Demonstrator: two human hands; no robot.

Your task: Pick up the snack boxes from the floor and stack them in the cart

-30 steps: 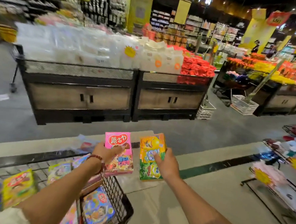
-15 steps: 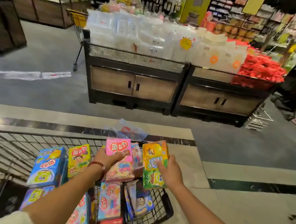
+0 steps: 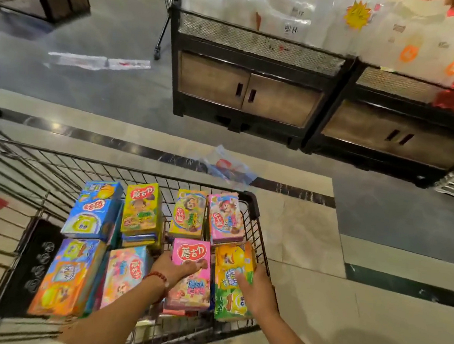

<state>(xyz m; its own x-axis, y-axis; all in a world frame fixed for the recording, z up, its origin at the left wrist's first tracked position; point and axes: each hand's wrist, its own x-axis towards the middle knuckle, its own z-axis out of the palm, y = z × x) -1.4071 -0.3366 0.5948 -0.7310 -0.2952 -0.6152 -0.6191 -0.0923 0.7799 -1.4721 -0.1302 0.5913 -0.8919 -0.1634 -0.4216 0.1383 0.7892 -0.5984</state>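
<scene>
A black wire cart (image 3: 253, 202) fills the lower left, with several colourful snack boxes lying flat in rows inside it. My left hand (image 3: 174, 270) grips a pink snack box (image 3: 189, 275) low over the cart's near right part. My right hand (image 3: 257, 290) holds a yellow-and-green snack box (image 3: 232, 266) just beside it, against the cart's right wall. Beyond them lie a pink box (image 3: 225, 219) and a yellow box (image 3: 190, 214); further left are a yellow box (image 3: 140, 209) and a blue box (image 3: 94, 211).
A clear plastic bag (image 3: 229, 166) lies on the floor just beyond the cart. Dark display stands (image 3: 250, 91) with wooden doors and stacked white packages stand ahead. Another plastic wrapper (image 3: 97, 62) lies on the grey floor at the upper left. Beige tiles extend to the right.
My view has tilted down onto the cart. Both hands have lowered with their boxes from above the cart's rim down into its near right corner.
</scene>
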